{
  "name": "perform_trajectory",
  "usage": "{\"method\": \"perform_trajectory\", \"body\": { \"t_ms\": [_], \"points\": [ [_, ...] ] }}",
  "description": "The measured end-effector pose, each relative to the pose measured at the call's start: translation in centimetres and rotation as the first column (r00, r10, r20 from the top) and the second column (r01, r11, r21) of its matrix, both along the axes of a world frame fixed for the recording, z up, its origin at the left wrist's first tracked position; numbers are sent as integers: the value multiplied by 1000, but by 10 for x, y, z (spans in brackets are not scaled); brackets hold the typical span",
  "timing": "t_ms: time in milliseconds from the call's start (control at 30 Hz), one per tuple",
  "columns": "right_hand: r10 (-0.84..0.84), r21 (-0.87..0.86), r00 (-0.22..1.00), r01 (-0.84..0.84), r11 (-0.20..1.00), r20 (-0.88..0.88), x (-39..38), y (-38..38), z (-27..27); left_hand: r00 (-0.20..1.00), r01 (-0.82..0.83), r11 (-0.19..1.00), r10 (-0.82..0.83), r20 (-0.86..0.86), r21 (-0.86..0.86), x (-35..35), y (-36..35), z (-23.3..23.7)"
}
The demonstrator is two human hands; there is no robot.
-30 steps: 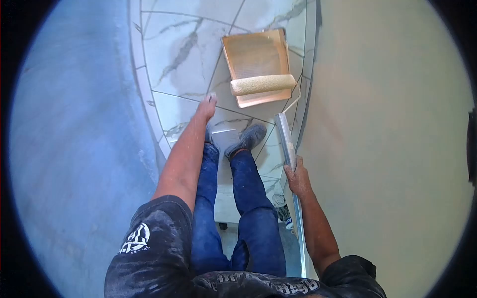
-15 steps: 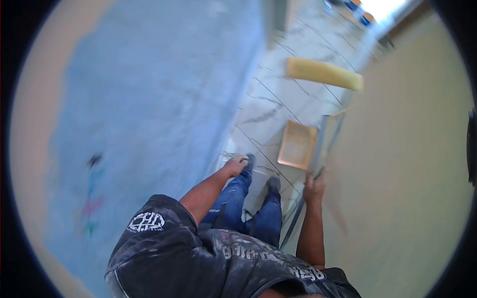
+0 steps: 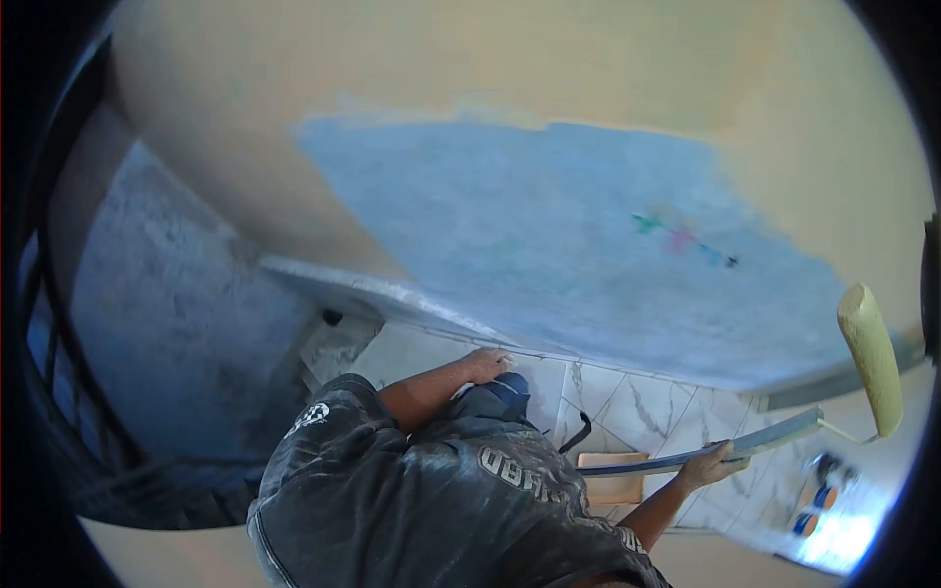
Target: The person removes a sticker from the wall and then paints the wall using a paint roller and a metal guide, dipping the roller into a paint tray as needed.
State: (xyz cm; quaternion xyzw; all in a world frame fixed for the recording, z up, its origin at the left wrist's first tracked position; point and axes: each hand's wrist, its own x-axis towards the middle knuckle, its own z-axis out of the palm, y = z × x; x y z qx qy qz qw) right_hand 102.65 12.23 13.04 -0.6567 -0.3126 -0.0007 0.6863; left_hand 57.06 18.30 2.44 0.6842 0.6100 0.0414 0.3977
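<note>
**Right hand grips the roller pole; left hand rests at the thigh**

At the left, the left arm runs bent from the dark shirt's (image 3: 441,510) shoulder toward the middle of the view. The left hand (image 3: 487,365) lies against the blue trouser leg (image 3: 505,385), above the marbled floor tiles (image 3: 637,402). It holds nothing that shows; whether its fingers are spread or curled I cannot tell.

Further right, a tan paint tray (image 3: 613,487) sits on the tiles, partly hidden by the person's body. The pole (image 3: 774,434) crosses just above it.

The right arm reaches out low and to the right, elbow bent. The right hand (image 3: 711,465) is wrapped around the pole from below, fingers closed on it.

The pole's long axis runs nearly level, from beside the person's body at the left up slightly to the right. Past the hand it ends in a wire frame carrying the yellow roller sleeve (image 3: 870,358). The sleeve stands almost upright, crosswise to the pole, at the far right edge. It lies up and to the right of the gripping hand, well apart from it, before the cream wall beside the blue patch (image 3: 549,225). Whether it touches the wall I cannot tell.
</note>
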Motion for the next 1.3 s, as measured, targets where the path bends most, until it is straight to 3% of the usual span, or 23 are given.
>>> {"method": "perform_trajectory", "body": {
  "t_ms": [67,100,133,200,300,333,400,533,600,667,767,833,900,967,1000,1033,1100,1133,1167,1233,1300],
  "points": [
    [89,19,996,-90,996,23,-30,11,-5,997,-81,996,81,-5,23,-47,-20,-24],
    [130,84,990,-125,989,-56,25,-13,37,987,-106,990,116,-113,92,-13,-52,42],
    [144,98,988,-139,985,-47,51,-13,60,983,-129,988,139,-118,87,5,-66,62],
    [226,109,973,-221,969,-45,41,-14,79,971,-39,999,29,-235,-38,-13,-86,58],
    [289,126,957,-283,951,-31,11,-34,121,929,-143,988,116,-352,-51,-44,-134,54],
    [287,93,958,-286,954,3,-26,1,90,941,-120,988,81,-329,-100,-83,-102,14],
    [386,54,923,-385,922,-13,-65,15,92,929,-307,942,265,-260,-137,-128,-113,9],
    [396,123,917,-388,913,-48,-153,61,90,955,-258,952,226,-194,-165,-235,-91,41],
    [387,114,921,-382,917,-33,-199,80,93,867,-491,847,453,-208,-203,-288,-88,50],
    [350,80,937,-350,933,18,-224,85,97,788,-614,751,602,-130,-242,-356,-117,-6],
    [356,26,929,-360,932,98,-253,98,103,681,-720,682,730,57,-126,-419,-174,-23],
    [408,66,906,-417,907,113,-268,107,98,588,-807,587,809,5,-55,-427,-220,-21],
    [493,25,857,-502,865,148,-276,113,92,727,-651,757,640,-250,44,-420,-262,-1],
    [590,34,804,-593,804,78,-290,117,86,592,-797,557,798,-114,-233,-424,-294,-9],
    [605,60,796,-606,793,36,-297,120,79,97,-765,108,994,53,-635,-426,-309,-22],
    [616,83,788,-613,786,-13,-308,118,76,108,-759,112,993,46,-641,-412,-310,-8],
    [626,10,779,-627,779,38,-329,111,77,13,-857,6,1000,-11,-515,-395,-284,27],
    [643,44,766,-641,766,-22,-336,109,66,-13,-824,-30,999,-33,-566,-391,-264,50],
    [642,5,766,-642,767,-32,-344,104,62,13,-824,-11,999,-37,-566,-404,-250,49],
    [642,-16,762,-645,764,-80,-364,94,53,287,-819,234,958,-21,-524,-431,-220,48],
    [608,-76,790,-613,786,-83,-389,84,54,381,-787,317,925,-12,-529,-454,-168,52]
  ]
}}
